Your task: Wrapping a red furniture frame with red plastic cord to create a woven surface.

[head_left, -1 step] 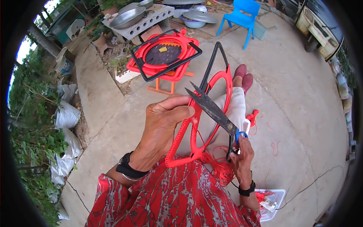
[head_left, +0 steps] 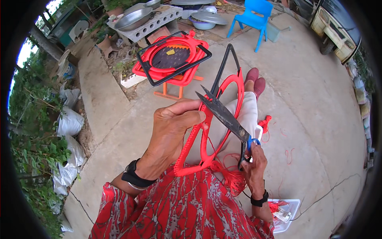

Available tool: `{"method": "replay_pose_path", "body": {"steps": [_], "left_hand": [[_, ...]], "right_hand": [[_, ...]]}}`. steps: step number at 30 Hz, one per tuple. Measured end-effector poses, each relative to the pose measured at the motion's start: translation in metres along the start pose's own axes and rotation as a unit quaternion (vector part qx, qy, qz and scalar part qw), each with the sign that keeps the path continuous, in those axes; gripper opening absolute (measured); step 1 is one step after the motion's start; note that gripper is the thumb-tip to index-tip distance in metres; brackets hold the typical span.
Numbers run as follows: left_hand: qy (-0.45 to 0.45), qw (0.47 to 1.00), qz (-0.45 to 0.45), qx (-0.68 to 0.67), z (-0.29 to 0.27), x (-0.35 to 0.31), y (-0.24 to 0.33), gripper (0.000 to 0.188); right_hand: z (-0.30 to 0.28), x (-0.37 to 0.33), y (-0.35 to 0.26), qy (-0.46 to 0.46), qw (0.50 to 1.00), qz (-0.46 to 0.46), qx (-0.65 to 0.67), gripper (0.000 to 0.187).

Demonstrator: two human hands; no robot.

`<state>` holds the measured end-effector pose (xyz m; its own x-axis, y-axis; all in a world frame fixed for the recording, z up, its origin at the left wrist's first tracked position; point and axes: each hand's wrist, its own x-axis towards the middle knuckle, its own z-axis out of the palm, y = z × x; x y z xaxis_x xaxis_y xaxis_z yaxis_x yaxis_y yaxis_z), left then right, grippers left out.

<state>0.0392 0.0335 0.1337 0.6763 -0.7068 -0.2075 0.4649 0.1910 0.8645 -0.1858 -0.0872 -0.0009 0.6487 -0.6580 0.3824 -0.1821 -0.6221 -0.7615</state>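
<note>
My left hand (head_left: 169, 129) pinches the side of a frame (head_left: 183, 161) wrapped in red cord, thumb on top. A red-wrapped ring sits inside this frame, whose far end (head_left: 220, 73) is bare and black. In my right hand (head_left: 255, 165) are scissors (head_left: 229, 119) with dark blades and blue and black handles. Their blades are slightly parted and lie across the wrapped side, just beyond my left thumb. Whether any cord is between the blades, I cannot tell. Below the frame a loose bundle of red cord (head_left: 234, 181) rests on my lap.
An orange-legged stand (head_left: 169, 91) ahead bears stacked red-wrapped frames (head_left: 187, 77), with a black one on top. Beyond it are a blue chair (head_left: 258, 20) and a pan (head_left: 133, 20). A white tray (head_left: 295, 207) with cord sits at right. White sacks (head_left: 71, 119) line the left.
</note>
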Motion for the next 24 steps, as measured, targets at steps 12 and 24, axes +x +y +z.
{"method": "replay_pose_path", "body": {"steps": [12,24], "left_hand": [[-0.023,0.999,-0.015,0.025,0.025,0.017,0.009,0.021],[-0.039,0.998,-0.022,0.034,0.032,0.022,0.01,0.023]], "right_hand": [[0.005,0.001,0.006,0.042,0.998,-0.005,-0.044,0.061],[0.015,0.004,-0.007,0.02,0.997,0.061,-0.052,0.059]]}}
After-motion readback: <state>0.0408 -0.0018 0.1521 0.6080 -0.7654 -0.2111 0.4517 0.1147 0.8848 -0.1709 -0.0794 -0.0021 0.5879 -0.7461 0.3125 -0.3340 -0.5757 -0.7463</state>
